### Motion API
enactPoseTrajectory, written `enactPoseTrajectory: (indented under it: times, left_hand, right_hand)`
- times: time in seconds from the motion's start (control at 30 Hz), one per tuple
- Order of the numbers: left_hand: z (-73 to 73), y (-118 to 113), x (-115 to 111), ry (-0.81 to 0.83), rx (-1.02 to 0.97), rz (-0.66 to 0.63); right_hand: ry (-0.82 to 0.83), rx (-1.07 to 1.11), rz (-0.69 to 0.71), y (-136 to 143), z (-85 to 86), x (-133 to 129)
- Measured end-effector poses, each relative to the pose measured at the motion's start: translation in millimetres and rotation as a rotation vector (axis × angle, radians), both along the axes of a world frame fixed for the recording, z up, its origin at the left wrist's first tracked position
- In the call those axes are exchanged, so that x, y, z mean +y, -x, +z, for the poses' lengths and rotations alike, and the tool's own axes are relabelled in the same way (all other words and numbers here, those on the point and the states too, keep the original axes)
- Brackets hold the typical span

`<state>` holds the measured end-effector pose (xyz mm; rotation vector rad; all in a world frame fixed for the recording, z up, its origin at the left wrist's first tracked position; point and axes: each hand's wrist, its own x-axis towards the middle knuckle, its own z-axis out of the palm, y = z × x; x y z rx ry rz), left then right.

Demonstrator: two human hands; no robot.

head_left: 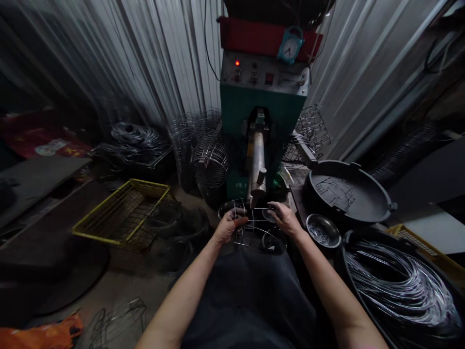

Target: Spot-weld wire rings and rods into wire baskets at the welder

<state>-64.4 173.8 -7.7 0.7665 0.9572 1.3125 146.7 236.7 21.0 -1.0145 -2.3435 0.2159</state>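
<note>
A green machine (238, 116) with a lit red lamp stands in front of me, and its metal arm (259, 155) reaches toward me. Just below the arm's tip is a round wire frame (250, 238). My left hand (229, 225) is closed around the frame's left side, its thumb pointing right. On the right, my right hand (285, 218) pinches the end of a thin wire (260, 209) that runs across below the tip. Whether the wire touches the frame is too small to tell.
At left are a yellow wire basket (119, 240) and dark wire baskets (189, 223). To the right lie a black round pan (374, 213), a bowl of small metal pieces (323, 231) and a tub of wire rings (399, 281). A blue clock (290, 46) hangs on the machine.
</note>
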Motion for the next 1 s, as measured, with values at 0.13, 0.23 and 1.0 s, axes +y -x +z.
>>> enactPoseTrajectory:
  times: [0.13, 0.23, 1.0]
  left_hand:
    - [0.2, 1, 1, 0.003, 0.002, -0.005]
    - [0.8, 1, 1, 0.003, -0.014, -0.016]
    - [-0.6, 1, 2, -0.002, -0.06, -0.024]
  right_hand:
    - [0.078, -0.012, 0.084, 24, 8.8, -1]
    - [0.064, 0.009, 0.104, 24, 6.8, 4]
    - [-0.018, 0.055, 0.111, 20, -3.1, 6]
